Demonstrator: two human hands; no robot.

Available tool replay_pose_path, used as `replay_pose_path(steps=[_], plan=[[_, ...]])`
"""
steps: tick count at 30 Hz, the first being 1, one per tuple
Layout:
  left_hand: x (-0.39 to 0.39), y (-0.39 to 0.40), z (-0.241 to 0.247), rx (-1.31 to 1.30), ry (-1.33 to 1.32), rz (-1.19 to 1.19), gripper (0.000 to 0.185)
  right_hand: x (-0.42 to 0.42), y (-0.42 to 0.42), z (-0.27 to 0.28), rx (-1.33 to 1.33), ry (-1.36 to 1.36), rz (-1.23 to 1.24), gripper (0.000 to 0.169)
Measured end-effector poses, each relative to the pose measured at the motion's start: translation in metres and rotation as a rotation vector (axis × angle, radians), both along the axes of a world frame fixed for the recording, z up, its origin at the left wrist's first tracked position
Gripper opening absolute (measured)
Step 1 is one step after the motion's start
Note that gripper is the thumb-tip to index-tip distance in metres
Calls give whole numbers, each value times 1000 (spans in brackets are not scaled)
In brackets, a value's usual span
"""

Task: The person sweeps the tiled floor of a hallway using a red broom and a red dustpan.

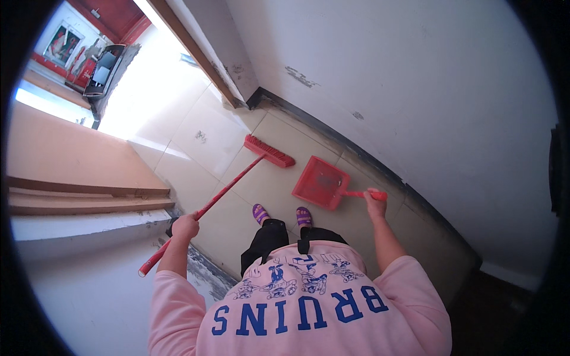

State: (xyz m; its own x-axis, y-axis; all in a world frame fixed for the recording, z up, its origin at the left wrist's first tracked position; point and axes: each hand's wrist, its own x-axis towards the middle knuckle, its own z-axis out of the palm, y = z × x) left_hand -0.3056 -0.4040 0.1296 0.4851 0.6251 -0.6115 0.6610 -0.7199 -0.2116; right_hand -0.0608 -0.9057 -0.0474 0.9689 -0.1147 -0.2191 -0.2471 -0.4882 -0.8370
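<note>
My left hand is closed around the long red handle of a push-style broom. The handle slants from the lower left up to the broom head, whose red bristles face away from me over the tiles. In my right hand is the short handle of a red plastic dustpan. Grey debris or dirt shows inside the pan, and its open side faces left, towards the broom. A short gap parts the broom head from the pan. Whether the pan touches the floor I cannot tell.
Beige floor tiles lie underfoot around my purple sandals. A scuffed white wall with a dark baseboard runs along the right. At upper left is a bright doorway with a wooden frame; a peach-coloured door stands at left.
</note>
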Motion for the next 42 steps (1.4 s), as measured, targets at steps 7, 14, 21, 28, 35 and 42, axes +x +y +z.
replay_pose_path(steps=[7, 14, 21, 28, 35, 42], plan=[[-30, -1, 24, -14, -22, 127, 34, 10, 40, 29, 14, 39, 61, 17], [-104, -10, -7, -191, -217, 376, 41, 19, 91, 65, 2, -72, 172, 13], [-119, -61, -66, -229, -419, 561, 39, 23, 139, 78, -53, -122, 376, 14], [-104, -96, -72, -237, -370, 531, 36, 19, 184, 64, -76, -16, 433, 20], [-110, -144, -65, -601, -367, 819, 34, 14, 206, 12, -161, 20, 490, 24], [-163, -153, -45, -885, -423, 980, 38, 3, 203, 54, -207, -58, 403, 23]])
